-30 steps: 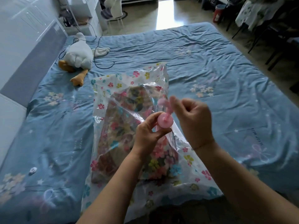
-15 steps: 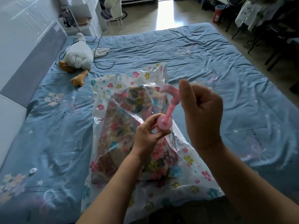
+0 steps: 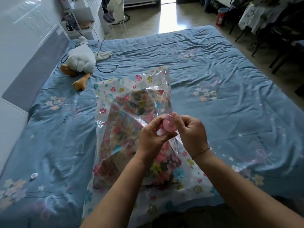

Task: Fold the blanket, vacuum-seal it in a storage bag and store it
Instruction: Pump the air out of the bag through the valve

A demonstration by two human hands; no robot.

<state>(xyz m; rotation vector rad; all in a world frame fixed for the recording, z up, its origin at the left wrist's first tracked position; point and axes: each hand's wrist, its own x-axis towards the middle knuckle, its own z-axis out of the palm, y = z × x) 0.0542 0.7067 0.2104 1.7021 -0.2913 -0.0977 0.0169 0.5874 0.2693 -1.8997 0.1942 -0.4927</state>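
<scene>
A clear storage bag printed with small flowers lies on the blue bed. Inside it sits the folded flowered blanket. A round pink valve on the bag is lifted off the blanket. My left hand pinches the valve from the left and below. My right hand pinches it from the right with thumb and fingertips. The pink pump stem seen earlier is hidden or pushed down between my hands.
A white plush goose and a black cable lie at the bed's far left. A small white disc rests on the sheet at near left. Chairs and a red bin stand beyond the bed.
My right hand, which had pulled the pink stem up and away from the valve, has come back down onto the valve. My left hand has kept its hold.
</scene>
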